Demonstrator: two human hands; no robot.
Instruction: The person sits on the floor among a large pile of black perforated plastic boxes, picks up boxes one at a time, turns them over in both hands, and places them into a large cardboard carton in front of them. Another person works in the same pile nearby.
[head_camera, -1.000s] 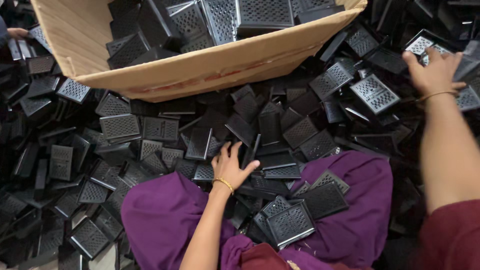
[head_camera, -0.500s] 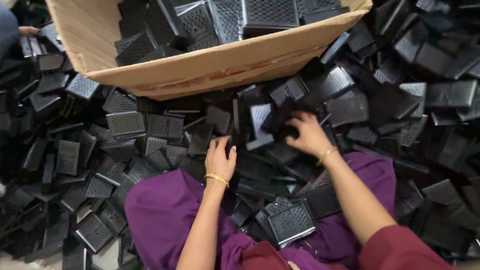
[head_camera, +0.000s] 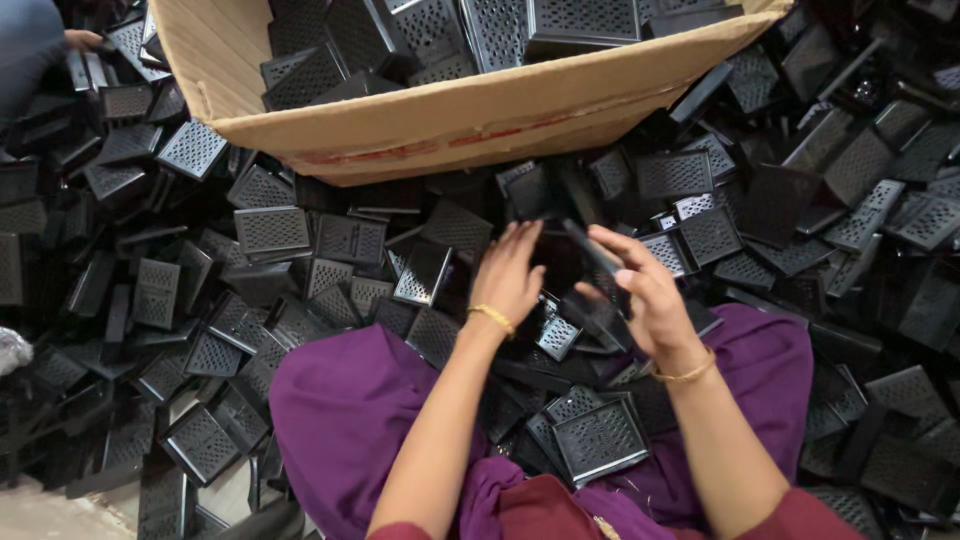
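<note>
The right hand closes its grip on a black perforated plastic piece, held above the lap in purple cloth. The left hand rests open, fingers spread, just beside it on the heap of black perforated pieces. A brown cardboard box holding more pieces lies beyond.

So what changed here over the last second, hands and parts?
The right hand swung in from the far right of the pile to the middle and now grips a black perforated piece. The left hand rose slightly to meet it in front of the cardboard box. The box, the purple-clad lap and the surrounding pile look unchanged.
</note>
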